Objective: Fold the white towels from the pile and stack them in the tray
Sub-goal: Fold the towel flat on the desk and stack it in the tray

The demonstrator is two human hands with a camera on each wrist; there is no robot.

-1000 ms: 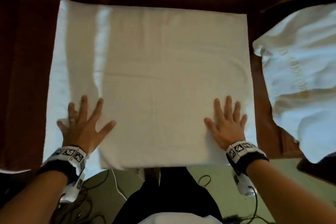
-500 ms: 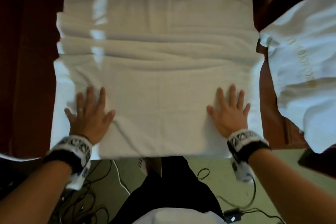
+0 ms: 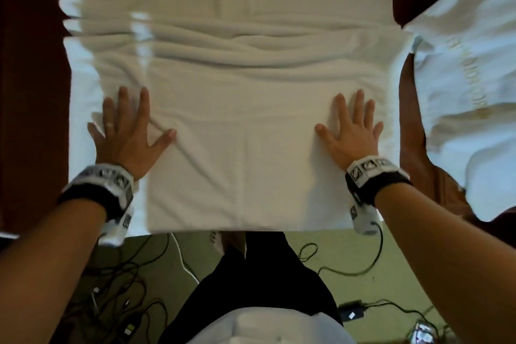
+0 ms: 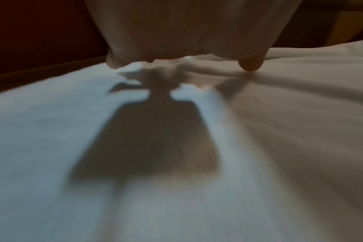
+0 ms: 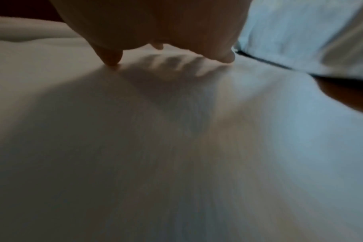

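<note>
A white towel (image 3: pixel 251 120) lies spread across the dark brown bench (image 3: pixel 30 92), filling most of the upper half of the head view, its near edge running along the bench edge at mid-frame. The left hand (image 3: pixel 125 134) rests flat on it at centre left and the right hand (image 3: pixel 349 134) at centre right, both with fingers straight and spread, grasping nothing. The palms appear to press down to pin the cloth and work it flat before a fold. Across the upper part of the towel, long wrinkles run from left to right, so the smoothing looks unfinished. More white towels (image 3: pixel 460 78), the pile, lie bunched at the right edge of the frame, just beside the spread one. No tray shows in any view. Cables (image 3: pixel 125 274) trail over the green floor at the bottom of the frame.
</note>
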